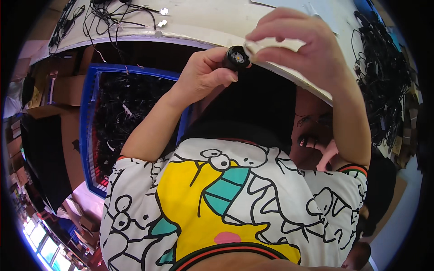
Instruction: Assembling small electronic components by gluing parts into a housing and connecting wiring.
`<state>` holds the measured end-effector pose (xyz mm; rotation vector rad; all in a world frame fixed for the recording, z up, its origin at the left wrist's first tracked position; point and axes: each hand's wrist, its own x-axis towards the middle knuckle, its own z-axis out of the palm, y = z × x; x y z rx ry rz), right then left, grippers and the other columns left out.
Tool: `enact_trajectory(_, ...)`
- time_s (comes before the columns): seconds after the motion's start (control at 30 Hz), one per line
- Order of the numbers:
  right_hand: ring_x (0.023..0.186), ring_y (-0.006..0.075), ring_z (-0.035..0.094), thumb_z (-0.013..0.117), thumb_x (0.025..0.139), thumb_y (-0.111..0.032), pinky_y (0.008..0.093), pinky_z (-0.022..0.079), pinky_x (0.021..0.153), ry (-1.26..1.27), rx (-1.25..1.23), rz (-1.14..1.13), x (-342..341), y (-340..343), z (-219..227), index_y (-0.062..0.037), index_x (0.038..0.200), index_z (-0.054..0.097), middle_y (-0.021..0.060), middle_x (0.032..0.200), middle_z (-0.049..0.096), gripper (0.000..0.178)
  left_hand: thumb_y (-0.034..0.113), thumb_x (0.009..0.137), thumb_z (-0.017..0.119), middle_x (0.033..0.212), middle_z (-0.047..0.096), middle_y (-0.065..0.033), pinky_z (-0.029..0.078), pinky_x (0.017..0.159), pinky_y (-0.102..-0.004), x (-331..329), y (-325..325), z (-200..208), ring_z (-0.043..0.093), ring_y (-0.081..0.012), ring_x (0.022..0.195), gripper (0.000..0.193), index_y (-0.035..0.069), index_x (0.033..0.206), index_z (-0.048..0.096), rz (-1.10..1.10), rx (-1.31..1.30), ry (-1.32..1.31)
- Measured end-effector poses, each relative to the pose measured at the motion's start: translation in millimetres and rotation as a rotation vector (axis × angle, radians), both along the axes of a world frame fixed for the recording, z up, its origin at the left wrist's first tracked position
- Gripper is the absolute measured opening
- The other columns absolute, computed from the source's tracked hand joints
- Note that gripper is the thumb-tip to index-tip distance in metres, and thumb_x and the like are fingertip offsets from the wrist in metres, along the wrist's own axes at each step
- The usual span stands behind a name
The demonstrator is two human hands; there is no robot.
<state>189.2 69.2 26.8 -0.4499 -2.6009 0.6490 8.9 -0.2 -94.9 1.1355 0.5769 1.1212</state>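
Observation:
My left hand [202, 76] is closed around a short black cylindrical lamp housing [229, 60], held just off the table edge. Its open end faces up and right, and a small yellowish part that looks like an LED shows inside. Close beside that opening, my right hand [312, 52] pinches a small pale, shiny round piece [251, 47], perhaps a lens, between thumb and fingers. Whether this piece touches the housing's rim I cannot tell. The right hand is slightly blurred.
Beyond my hands runs a white table [190, 22]. Black cables with silvery ends [122, 13] lie on its far left. Thick bundles of black cable [382, 67] are heaped at the right. A blue crate [86, 135] full of dark wired parts stands on my left.

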Motion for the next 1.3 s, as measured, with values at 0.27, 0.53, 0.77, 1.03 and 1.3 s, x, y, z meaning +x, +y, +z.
enact_trajectory(0.27,0.068,0.0130,0.057,0.069,0.067,-0.005,0.0208,0.045,0.057,0.000,-0.064,-0.063,3.5,-13.3,-6.2,-0.0048,0.088,0.065,0.0059,0.083,0.061,0.022,0.008,0.076,0.063,0.076,0.058,0.0005,0.042,0.060,-0.0185,7.0,1.7,4.8,0.051,-0.0044,0.066,0.024,0.001,0.098,0.057,-0.038,0.021,0.000)
enact_trajectory(0.53,0.070,0.0155,0.060,0.060,0.072,-0.020,0.0294,0.044,0.060,-0.041,0.160,-0.122,14.8,-26.8,-10.3,-0.0127,0.083,0.061,-0.0022,0.079,0.062,0.014,0.005,0.067,0.059,0.071,0.055,0.0004,0.041,0.056,-0.0193,10.8,-6.2,7.5,0.049,-0.0053,0.063,0.029,-0.001,0.095,0.057,0.017,-0.032,0.189)
enact_trajectory(0.77,0.067,0.0204,0.060,0.060,0.070,-0.033,0.0330,0.045,0.059,0.034,0.105,-0.213,25.3,-27.8,-22.8,-0.0150,0.075,0.066,0.0031,0.069,0.062,0.020,0.017,0.078,0.052,0.060,0.045,-0.0004,0.030,0.047,-0.0191,25.6,-2.2,15.2,0.039,-0.0065,0.052,0.020,-0.001,0.087,0.053,0.154,0.035,0.316)
enact_trajectory(1.03,0.074,0.0136,0.059,0.059,0.073,-0.031,0.0307,0.043,0.064,0.222,-0.077,-0.321,26.5,-50.5,-51.9,-0.0210,0.081,0.068,-0.0051,0.077,0.063,0.015,0.058,0.075,0.053,0.070,0.049,-0.0034,0.032,0.053,-0.0189,-2.2,4.3,-20.9,0.044,-0.0089,0.060,0.069,-0.004,0.103,0.047,-0.045,0.151,0.290)
enact_trajectory(1.3,0.075,0.0118,0.058,0.055,0.078,-0.030,0.0318,0.042,0.066,0.457,0.009,-0.437,35.7,-103.7,-75.4,-0.0212,0.083,0.066,-0.0061,0.080,0.061,0.015,0.054,0.077,0.053,0.074,0.049,-0.0042,0.033,0.053,-0.0189,19.0,-13.9,-13.0,0.045,-0.0092,0.061,0.065,-0.004,0.106,0.046,0.082,0.156,0.268)
